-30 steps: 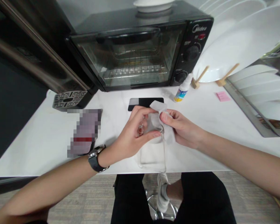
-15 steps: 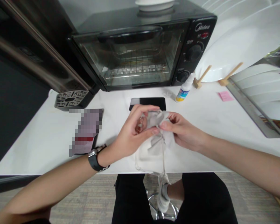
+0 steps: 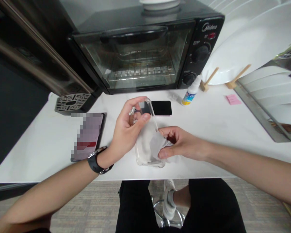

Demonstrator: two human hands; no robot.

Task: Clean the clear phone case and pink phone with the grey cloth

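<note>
Bright, even indoor light fills the scene, and the white desk (image 3: 203, 132) almost glows, with only soft, faint shadows beneath the left hand (image 3: 127, 126) and right hand (image 3: 181, 142). Glare streaks the toaster oven's glass door (image 3: 135, 55). Focus looks fairly sharp, though the wide lens bends the edges and a pixelated patch (image 3: 87, 137) obscures one spot.
</note>
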